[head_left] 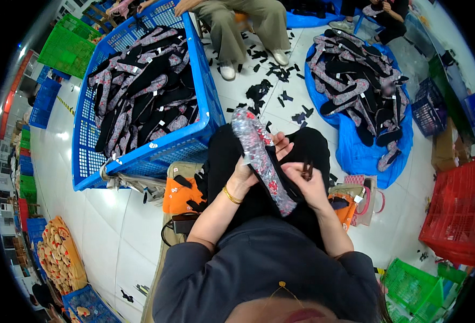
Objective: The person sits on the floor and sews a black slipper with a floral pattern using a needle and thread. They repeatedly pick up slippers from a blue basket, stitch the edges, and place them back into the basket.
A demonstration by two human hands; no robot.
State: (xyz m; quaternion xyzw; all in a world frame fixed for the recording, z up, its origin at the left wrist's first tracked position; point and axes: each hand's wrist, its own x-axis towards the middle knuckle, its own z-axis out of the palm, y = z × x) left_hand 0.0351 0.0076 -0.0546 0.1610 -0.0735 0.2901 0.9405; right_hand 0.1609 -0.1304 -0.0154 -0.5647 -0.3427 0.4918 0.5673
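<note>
A long, slim, padded fabric piece (259,156), grey floral with red patches and black along one side, lies slantwise above my lap. My left hand (244,173) holds it from below, its fingers showing past the far side. At the piece's black edge, my right hand (308,185) is closed with fingertips against the fabric. A small dark brown object (307,171) shows at its fingers; I cannot make out its exact kind. My black trousers (307,145) are under the work. Part of my left palm is hidden by the piece.
A large blue crate (162,141) heaped with similar pieces stands at left. More lie on a blue sheet (350,161) at right. Black scraps (259,91) litter the floor near a seated person's legs (224,32). Orange cloths (181,196) flank my lap. Red crates (455,210) stand far right.
</note>
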